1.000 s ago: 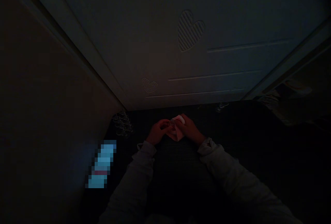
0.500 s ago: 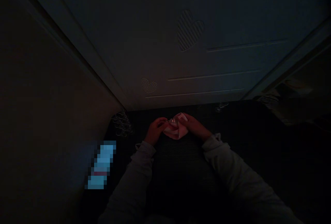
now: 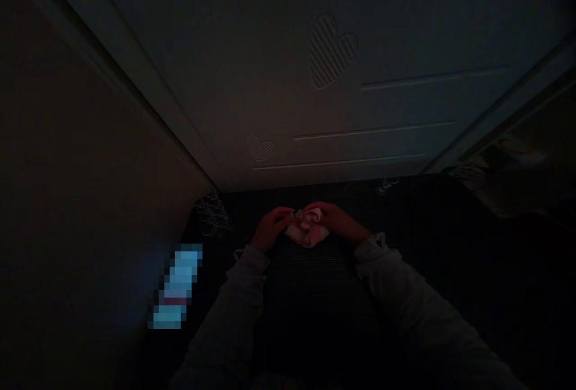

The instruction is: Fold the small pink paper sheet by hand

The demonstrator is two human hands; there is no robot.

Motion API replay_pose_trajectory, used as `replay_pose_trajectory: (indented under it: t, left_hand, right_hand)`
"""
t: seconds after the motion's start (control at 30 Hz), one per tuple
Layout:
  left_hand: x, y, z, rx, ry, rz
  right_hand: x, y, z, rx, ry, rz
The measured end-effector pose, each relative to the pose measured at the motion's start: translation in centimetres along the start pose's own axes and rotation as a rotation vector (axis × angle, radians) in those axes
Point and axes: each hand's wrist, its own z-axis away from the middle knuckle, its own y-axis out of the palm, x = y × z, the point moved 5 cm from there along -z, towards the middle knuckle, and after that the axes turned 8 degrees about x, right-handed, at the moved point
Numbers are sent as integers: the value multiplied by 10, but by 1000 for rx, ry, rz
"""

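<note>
In dim light, my left hand (image 3: 272, 227) has its fingers closed at the edge of a small shiny object (image 3: 297, 215), perhaps metal or clear plastic; its kind is too dark to make out. My right hand (image 3: 335, 219) is closed on a crumpled pink cloth (image 3: 308, 237), gathered around and below the shiny object. Both hands meet just above a dark wood-grained surface (image 3: 315, 276). Some of the right fingers are hidden behind the cloth's folds.
A heap of shiny rings (image 3: 213, 215) lies to the left against the wall, and a smaller group of rings (image 3: 387, 186) sits at the back right. A glowing, pixelated screen (image 3: 176, 285) is at the left. Behind stands a white panel (image 3: 333, 51) with embossed hearts.
My right fingers have shifted left over the top of the cloth, toward the shiny object. The cloth has been refolded and sits slightly lower. My left hand has barely moved.
</note>
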Motion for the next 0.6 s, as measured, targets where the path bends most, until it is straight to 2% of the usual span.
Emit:
replay_pose_trajectory:
  t: [0.2,0.33,0.5,0.6]
  left_hand:
    - [-3,-2,1,-30,-20,2]
    - [-2,-1,-1,-52,7,20]
    - [4,-2,-3,-62,16,57]
    - [5,-4,-4,-68,17,88]
  right_hand:
    - [5,9,2,8,-67,119]
    - [7,10,1,-8,-96,62]
    - [5,2,0,-144,-105,-71]
    - [0,-1,0,-206,-48,-162]
